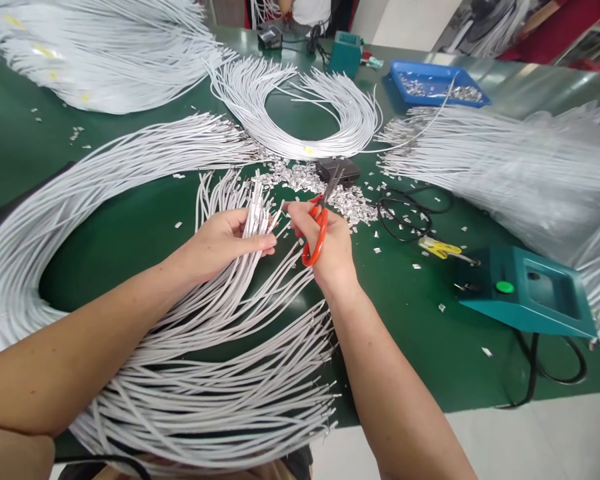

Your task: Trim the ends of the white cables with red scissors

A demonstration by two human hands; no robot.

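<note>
My left hand (235, 243) is closed around a bunch of white cables (254, 223), whose ends point up and away from me. Hooked on my right hand (327, 243) are red-handled scissors (320, 227), their blades pointing away toward the foil scraps. The thumb and fingers of that hand pinch near the tip of a single cable, just right of the bunch. More loose white cables (240, 393) spread below both hands, their ends to the right. Small silvery scraps (300, 177) lie piled just beyond my hands.
A teal device with a green button (505, 287) and a yellow clip (440, 248) stands at right. Cable bundles (505, 153) lie right, left and behind. A blue tray (437, 83) holds silvery bits. Behind the scraps sits a black box (339, 171). People are at the far side.
</note>
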